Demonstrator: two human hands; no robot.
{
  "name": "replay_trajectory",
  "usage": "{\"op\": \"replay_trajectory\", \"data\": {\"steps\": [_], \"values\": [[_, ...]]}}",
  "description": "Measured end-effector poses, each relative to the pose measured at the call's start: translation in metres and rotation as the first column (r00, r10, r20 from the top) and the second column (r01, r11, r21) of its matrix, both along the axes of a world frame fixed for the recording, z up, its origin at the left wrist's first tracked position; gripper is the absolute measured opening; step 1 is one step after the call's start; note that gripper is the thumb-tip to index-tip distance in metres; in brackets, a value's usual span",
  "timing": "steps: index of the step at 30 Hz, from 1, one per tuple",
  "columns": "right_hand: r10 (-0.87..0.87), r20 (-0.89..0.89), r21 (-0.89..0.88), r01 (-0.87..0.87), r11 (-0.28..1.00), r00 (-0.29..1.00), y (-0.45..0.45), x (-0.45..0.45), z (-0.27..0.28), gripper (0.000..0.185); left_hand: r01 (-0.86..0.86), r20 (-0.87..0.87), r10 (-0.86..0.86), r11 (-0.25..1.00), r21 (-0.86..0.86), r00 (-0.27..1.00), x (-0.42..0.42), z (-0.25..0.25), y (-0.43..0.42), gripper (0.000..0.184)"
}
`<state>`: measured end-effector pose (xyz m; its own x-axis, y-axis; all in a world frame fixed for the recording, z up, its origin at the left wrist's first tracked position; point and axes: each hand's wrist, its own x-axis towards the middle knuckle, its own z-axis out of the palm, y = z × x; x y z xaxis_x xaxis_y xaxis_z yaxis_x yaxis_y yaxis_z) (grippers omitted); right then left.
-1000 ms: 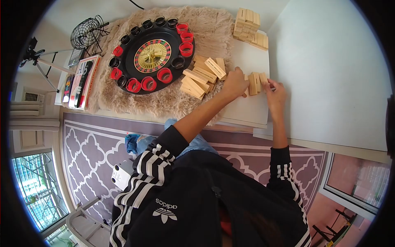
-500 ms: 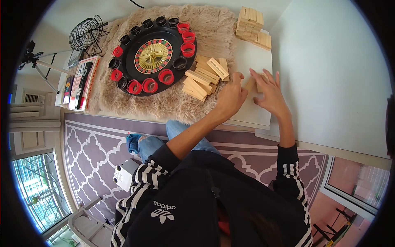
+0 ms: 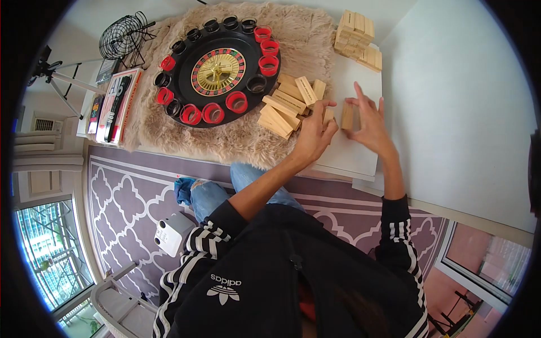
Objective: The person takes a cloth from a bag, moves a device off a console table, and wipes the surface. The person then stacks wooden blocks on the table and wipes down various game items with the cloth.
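Observation:
My left hand [image 3: 313,138] is bent beside the loose pile, its thumb and fingers closed around a small wooden block [image 3: 328,116] that is partly hidden. On the white tabletop, my right hand [image 3: 369,125] has its thumb and a finger at the two ends of another wooden block [image 3: 347,116], while its index finger points up and away. Left of my left hand, a jumbled pile of wooden blocks [image 3: 288,105] lies on the fluffy beige rug; some carry printed text.
A stacked set of wooden blocks [image 3: 355,32] stands at the far right corner of the white table [image 3: 360,163]. A roulette wheel [image 3: 218,72] ringed with red and black shot glasses sits on the rug [image 3: 152,121]. Boxes [image 3: 121,104] and a wire cage [image 3: 121,38] are at the left.
My hands have moved apart slightly, each with a block at its fingers. My right index finger has lifted. The whole view has shifted a little.

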<state>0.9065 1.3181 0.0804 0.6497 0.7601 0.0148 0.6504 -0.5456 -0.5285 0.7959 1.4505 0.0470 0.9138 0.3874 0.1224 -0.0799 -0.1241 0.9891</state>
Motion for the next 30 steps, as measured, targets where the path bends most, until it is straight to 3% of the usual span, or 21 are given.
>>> {"op": "replay_trajectory", "data": {"steps": [2, 5, 7, 11, 13, 14, 16, 23, 25, 27, 28, 30], "values": [[0.02, -0.028, 0.023, -0.019, 1.0, 0.999, -0.008, 0.014, 0.004, 0.102, 0.045, 0.006, -0.045, 0.996, -0.071, 0.999, 0.001, 0.001, 0.001, 0.033], [0.028, -0.038, -0.084, -0.031, 0.996, 0.999, -0.018, 0.022, 0.006, 0.106, 0.054, 0.0, -0.054, 0.996, -0.064, 0.999, 0.001, 0.001, 0.0, 0.033], [0.011, -0.127, -0.065, -0.019, 0.998, 0.992, -0.017, 0.017, 0.008, 0.104, 0.052, 0.013, -0.052, 0.997, -0.055, 0.999, 0.001, 0.0, -0.001, 0.032], [0.036, -0.067, 0.015, -0.036, 0.999, 0.997, -0.033, 0.025, 0.005, 0.105, 0.074, -0.006, -0.075, 0.996, -0.053, 0.997, 0.0, 0.001, 0.0, 0.032], [-0.213, -0.028, -0.065, 0.211, 0.975, 0.977, -0.031, 0.02, 0.009, 0.106, 0.083, 0.005, -0.083, 0.996, -0.017, 0.997, 0.001, -0.003, 0.001, 0.032], [-0.218, -0.025, -0.066, 0.216, 0.974, 0.976, -0.023, 0.012, 0.01, 0.106, 0.085, 0.016, -0.085, 0.996, 0.022, 0.996, 0.002, -0.005, 0.001, 0.032], [-0.576, 0.118, -0.182, 0.588, 0.788, 0.809, 0.002, -0.009, 0.012, 0.106, 0.085, -0.007, -0.085, 0.996, -0.004, 0.996, 0.002, -0.006, 0.0, 0.032], [-0.5, 0.183, -0.075, 0.519, 0.852, 0.847, 0.005, 0.019, -0.012, 0.105, 0.089, -0.011, -0.089, 0.996, -0.003, 0.996, 0.0, -0.006, 0.001, 0.033], [-0.455, 0.033, 0.155, 0.446, 0.882, 0.89, -0.005, 0.062, -0.011, 0.107, 0.104, -0.002, -0.104, 0.995, 0.011, 0.995, 0.001, -0.007, 0.003, 0.032], [-0.365, 0.152, 0.231, 0.326, 0.917, 0.919, -0.003, 0.099, 0.009, 0.109, 0.12, 0.005, -0.12, 0.992, 0.024, 0.993, 0.0, -0.009, 0.002, 0.032], [-0.368, 0.154, 0.233, 0.329, 0.915, 0.917, 0.0, 0.116, 0.01, 0.109, 0.122, -0.008, -0.122, 0.992, 0.029, 0.992, 0.0, -0.01, 0.002, 0.032], [-0.169, 0.099, 0.217, 0.145, 0.965, 0.981, 0.008, 0.15, 0.014, 0.11, 0.126, -0.014, -0.126, 0.991, 0.038, 0.992, 0.001, -0.008, 0.004, 0.032]]}}
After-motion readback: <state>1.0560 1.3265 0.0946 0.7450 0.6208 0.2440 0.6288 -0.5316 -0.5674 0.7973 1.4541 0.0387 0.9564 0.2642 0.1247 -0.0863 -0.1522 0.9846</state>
